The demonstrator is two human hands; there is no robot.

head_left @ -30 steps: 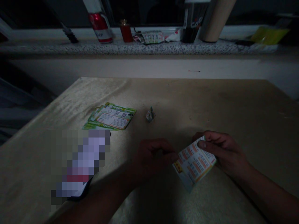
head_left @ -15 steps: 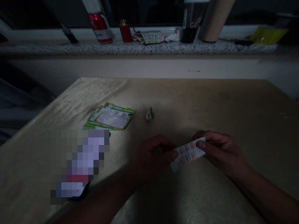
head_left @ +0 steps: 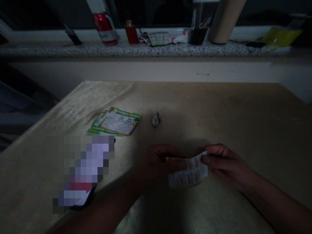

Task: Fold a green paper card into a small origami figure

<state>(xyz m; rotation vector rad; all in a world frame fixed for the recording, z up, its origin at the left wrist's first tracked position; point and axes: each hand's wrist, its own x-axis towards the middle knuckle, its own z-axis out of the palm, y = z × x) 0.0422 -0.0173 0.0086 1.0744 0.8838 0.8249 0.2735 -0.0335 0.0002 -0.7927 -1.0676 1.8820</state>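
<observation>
A printed paper slip (head_left: 192, 174), white with orange blocks and rows of small text, is held above the table between both hands. My left hand (head_left: 158, 165) pinches its left part, the thumb lying across the printed face. At the slip's upper right corner, my right hand (head_left: 224, 164) grips it between thumb and fingers. The paper bends slightly and its lower edge is blurred. Beyond the hands, a small folded paper piece (head_left: 157, 120) stands on the table. To its left lies a fanned stack of green and white leaflets (head_left: 119, 121).
A phone (head_left: 90, 172), its screen pixelated, lies on the cloth-covered table (head_left: 231, 107) by my left forearm. Along the speckled windowsill (head_left: 136, 50) stand a red can (head_left: 106, 29), a small red bottle (head_left: 131, 32), crumpled wrappers (head_left: 159, 38), a dark-filled cup (head_left: 198, 29) and a tan cylinder (head_left: 227, 22).
The slip has come nearer to me and tilted, showing more of its printed face. My right hand has shifted left and slightly down with it; the left hand is a little lower.
</observation>
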